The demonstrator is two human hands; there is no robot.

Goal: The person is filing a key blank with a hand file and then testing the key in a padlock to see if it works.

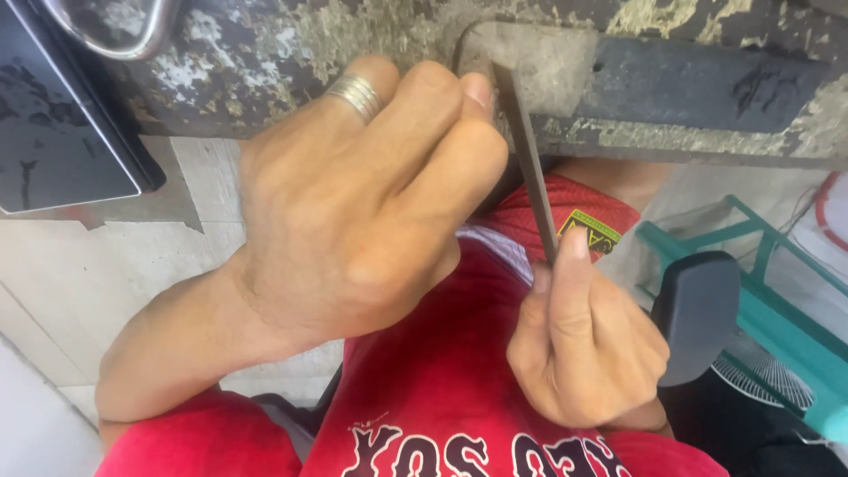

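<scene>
Left hand [353, 203] clenched at the file [527, 168] tip, right hand [587, 340] gripping its lower end, yellow-green label [589, 231] beside.

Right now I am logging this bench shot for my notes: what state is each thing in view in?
Left hand: curled shut, fingertips at the upper end of the flat file, ring on one finger.
Right hand: shut on the file's lower end, forefinger laid along it.
Flat file: held at both ends, tilted, tip against the metal edge.
Metal bench edge: worn, paint flaking.
Chair armrest: untouched.
</scene>
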